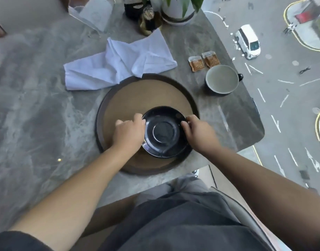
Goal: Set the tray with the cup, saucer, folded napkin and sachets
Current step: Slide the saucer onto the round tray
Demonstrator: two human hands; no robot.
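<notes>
Saucer (163, 132), dark and glossy, sits on the near part of the round brown tray (119, 98), with the left hand (129, 132) and right hand (197, 131) each closed on opposite rims, apparently placing it. Off the tray wait the unfolded white napkin (117, 64) beyond, and the two sachets (203, 61) and cup (221, 78) to the right. Next probably comes letting go and reaching for the cup.

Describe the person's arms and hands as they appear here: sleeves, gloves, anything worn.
Both forearms are bare from the elbow down. The left hand and right hand wear no gloves, and no rings, watch or bracelet show on the parts in view. A dark sleeve edge shows at the left upper arm, at the bottom corner of the picture. The right arm's sleeve is out of view.
</notes>
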